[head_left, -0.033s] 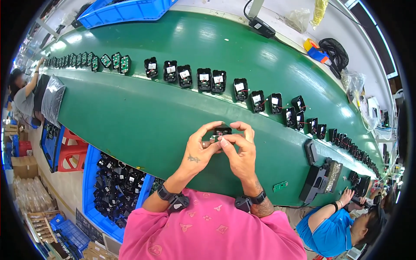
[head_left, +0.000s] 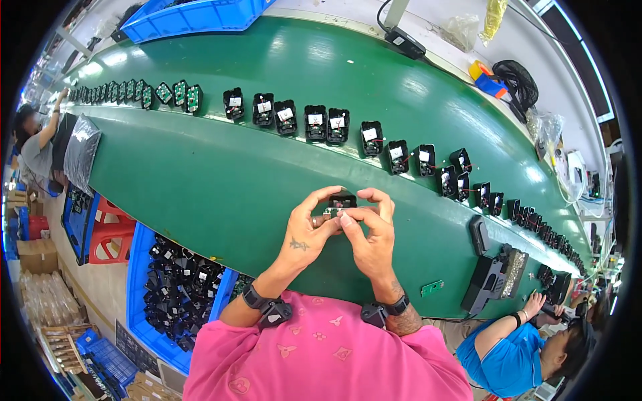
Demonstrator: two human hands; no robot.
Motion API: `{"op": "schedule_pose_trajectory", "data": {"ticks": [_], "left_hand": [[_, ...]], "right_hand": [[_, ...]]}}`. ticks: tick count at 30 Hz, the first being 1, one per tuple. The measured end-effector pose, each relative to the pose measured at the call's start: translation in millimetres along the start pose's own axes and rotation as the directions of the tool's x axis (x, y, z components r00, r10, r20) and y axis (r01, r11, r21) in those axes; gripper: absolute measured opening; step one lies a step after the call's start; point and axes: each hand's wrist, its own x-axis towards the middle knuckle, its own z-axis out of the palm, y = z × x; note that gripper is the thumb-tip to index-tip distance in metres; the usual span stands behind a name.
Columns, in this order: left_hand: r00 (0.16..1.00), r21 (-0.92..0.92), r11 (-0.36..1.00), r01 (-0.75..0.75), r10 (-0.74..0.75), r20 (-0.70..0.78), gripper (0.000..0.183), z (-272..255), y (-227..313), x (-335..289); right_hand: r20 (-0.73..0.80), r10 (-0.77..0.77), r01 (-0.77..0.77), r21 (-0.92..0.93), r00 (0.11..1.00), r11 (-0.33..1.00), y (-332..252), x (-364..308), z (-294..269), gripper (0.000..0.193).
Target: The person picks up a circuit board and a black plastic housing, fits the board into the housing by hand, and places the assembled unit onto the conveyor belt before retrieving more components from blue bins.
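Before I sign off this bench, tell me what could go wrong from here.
The small circuit board is pinched at the fingertips of the left hand and right hand, so it could slip or its parts be pressed against the black housing. Also, the loose green board lies beside the right forearm, which might brush it if it swings outward.

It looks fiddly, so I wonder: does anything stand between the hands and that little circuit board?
Nothing visible: left hand and right hand meet at the circuit board, the black case just beyond it.
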Motion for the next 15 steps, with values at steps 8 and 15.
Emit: {"op": "schedule_pose_trajectory", "data": {"ticks": [8,15], "left_hand": [[0.942,0.074,0.964,-0.257,0.267,-0.206,0.054,9,6,-2],[0.901,0.327,0.884,-0.334,0.401,-0.163,0.047,11,17,-10]], "right_hand": [[-0.015,-0.17,0.165,-0.179,0.985,0.97,-14,6,0,0.005],[0.163,-0.196,0.215,-0.105,0.967,0.971,-19,18,-14,0.006]]}}
